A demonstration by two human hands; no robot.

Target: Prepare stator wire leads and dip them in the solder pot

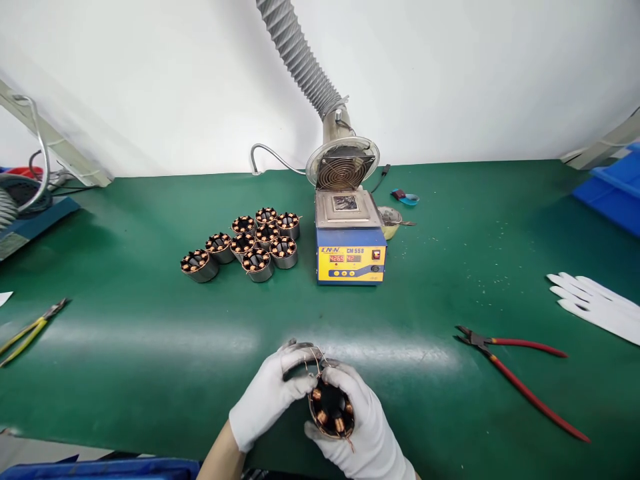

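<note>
Near the front edge of the green table, my right hand (367, 417) in a white glove is wrapped around a motor stator (333, 408) with copper windings. Its open end tilts toward me. Thin copper wire leads (316, 360) rise from the far side of the stator. My left hand (273, 387), also gloved, closes its thumb and fingers on these leads at the stator's upper left rim. The exact pinch point is partly hidden by the fingers. One short lead sticks out at the near rim.
Several stators (257, 259) stand grouped at the back left. Behind my hands is a solder pot (350, 257) under a fume duct (300, 57), beside a small bowl (390, 220). Red-handled cutters (520, 380) and a white glove (595, 303) lie right, yellow-handled pliers (35, 330) left.
</note>
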